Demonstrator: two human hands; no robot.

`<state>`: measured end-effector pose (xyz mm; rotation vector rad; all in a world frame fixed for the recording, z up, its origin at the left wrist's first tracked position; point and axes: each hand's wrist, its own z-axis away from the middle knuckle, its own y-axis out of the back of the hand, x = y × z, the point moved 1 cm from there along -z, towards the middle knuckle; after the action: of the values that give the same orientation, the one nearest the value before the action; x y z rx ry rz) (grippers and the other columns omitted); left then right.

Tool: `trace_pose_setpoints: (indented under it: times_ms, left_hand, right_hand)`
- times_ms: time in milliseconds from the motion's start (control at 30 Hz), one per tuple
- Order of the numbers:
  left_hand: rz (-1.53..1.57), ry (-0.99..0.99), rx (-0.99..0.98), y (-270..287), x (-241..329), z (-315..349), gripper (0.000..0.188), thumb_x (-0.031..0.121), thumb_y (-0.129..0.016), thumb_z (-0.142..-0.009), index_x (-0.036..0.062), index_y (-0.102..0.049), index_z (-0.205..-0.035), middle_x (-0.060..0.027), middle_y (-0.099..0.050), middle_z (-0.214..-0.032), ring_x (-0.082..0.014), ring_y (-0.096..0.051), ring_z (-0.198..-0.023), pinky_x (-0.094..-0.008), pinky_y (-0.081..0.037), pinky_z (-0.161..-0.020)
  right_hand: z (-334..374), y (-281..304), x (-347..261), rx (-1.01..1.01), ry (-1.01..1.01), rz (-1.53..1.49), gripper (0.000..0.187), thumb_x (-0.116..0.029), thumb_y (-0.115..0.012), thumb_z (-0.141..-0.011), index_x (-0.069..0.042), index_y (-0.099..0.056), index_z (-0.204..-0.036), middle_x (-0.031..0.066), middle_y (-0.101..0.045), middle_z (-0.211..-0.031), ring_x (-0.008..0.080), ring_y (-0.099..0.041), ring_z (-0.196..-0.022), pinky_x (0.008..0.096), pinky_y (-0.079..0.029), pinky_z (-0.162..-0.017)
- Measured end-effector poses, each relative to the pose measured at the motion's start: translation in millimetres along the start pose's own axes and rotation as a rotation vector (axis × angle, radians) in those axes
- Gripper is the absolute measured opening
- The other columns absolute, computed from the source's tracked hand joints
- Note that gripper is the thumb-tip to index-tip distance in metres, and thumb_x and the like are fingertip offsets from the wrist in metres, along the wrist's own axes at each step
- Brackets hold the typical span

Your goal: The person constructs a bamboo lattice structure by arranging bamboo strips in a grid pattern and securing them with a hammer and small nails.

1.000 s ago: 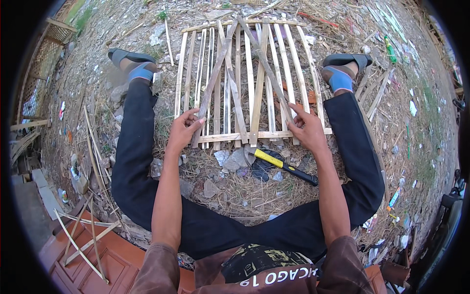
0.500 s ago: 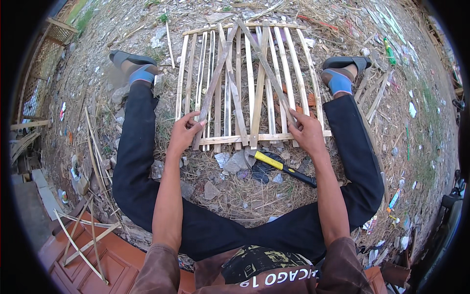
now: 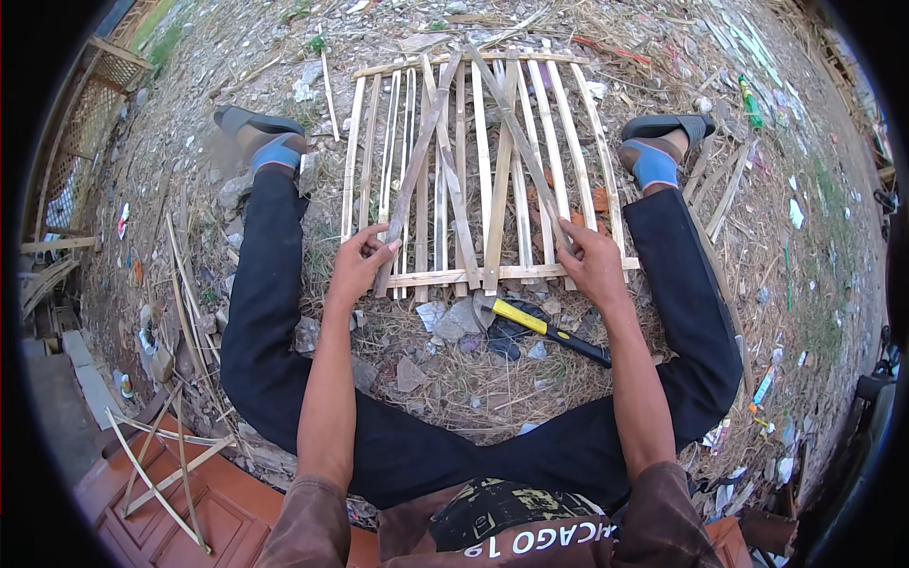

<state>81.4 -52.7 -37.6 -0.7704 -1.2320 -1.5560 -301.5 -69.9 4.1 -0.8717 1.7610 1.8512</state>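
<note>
A flat panel of thin bamboo slats point(image 3: 478, 170) lies on the ground between my spread legs. My left hand point(image 3: 358, 267) grips the near end of a diagonal slat point(image 3: 414, 170) at the panel's lower left corner. My right hand point(image 3: 591, 262) is closed on the near end of the other diagonal slat point(image 3: 519, 142) at the lower right. Both diagonals cross over the upright slats and meet near the top. A hammer with a yellow and black handle point(image 3: 540, 328) lies on the ground just below the panel's bottom crossbar point(image 3: 511, 273).
Dry straw, stones and litter cover the dirt all around. Loose bamboo strips point(image 3: 170, 473) lie over a red-brown door panel point(image 3: 204, 516) at lower left. More slats point(image 3: 724, 189) rest beside my right foot. A woven bamboo fence piece point(image 3: 90, 123) stands at far left.
Both hands have shifted slightly on the diagonal slats' near ends; my left hand's fingers have closed more around its slat. The panel and hammer have not moved.
</note>
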Motion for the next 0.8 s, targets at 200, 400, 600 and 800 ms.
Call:
trace_pose_setpoints:
  times_ms: [200,400,600,800]
  left_hand:
    - [0.018,-0.024,0.001,-0.4,-5.0,-0.8,0.039,0.010,-0.072,-0.091,-0.0031,-0.062,-0.126,0.0032,-0.054,-0.079,-0.0060,-0.051,-0.073,-0.0240,-0.043,-0.067]
    - [0.046,-0.017,-0.011,-0.1,-7.1,-2.6,0.045,0.010,-0.073,-0.090,-0.0028,-0.060,-0.131,0.0031,-0.054,-0.080,-0.0064,-0.052,-0.075,-0.0242,-0.044,-0.069]
    - [-0.083,0.013,0.014,-3.1,1.5,0.6,0.048,0.014,-0.077,-0.088,-0.0032,-0.061,-0.130,0.0045,-0.050,-0.075,-0.0060,-0.047,-0.069,-0.0244,-0.041,-0.065]
    - [-0.152,0.012,0.034,-2.6,0.3,0.5,0.050,0.028,-0.079,-0.085,0.0011,-0.066,-0.125,0.0022,-0.052,-0.067,-0.0080,-0.048,-0.063,-0.0278,-0.041,-0.061]
  right_hand:
    - [-0.1,-0.3,1.4,0.012,0.018,-0.014,0.039,-0.009,-0.068,-0.082,0.001,-0.067,-0.120,0.0170,-0.066,-0.081,0.0277,-0.064,-0.065,0.0376,-0.052,-0.065]
    - [-0.5,0.2,1.0,0.013,-0.023,-0.029,0.039,-0.010,-0.069,-0.081,-0.001,-0.068,-0.119,0.0161,-0.066,-0.079,0.0244,-0.063,-0.063,0.0361,-0.051,-0.063]
    - [0.6,-0.3,-2.1,-0.001,-0.052,-0.053,0.045,-0.012,-0.070,-0.079,-0.004,-0.067,-0.123,0.0160,-0.066,-0.074,0.0243,-0.066,-0.063,0.0360,-0.054,-0.066]
    - [-0.1,-2.6,-0.5,0.014,-0.034,0.000,0.048,-0.016,-0.072,-0.078,-0.006,-0.067,-0.125,0.0168,-0.067,-0.072,0.0256,-0.067,-0.062,0.0382,-0.054,-0.065]
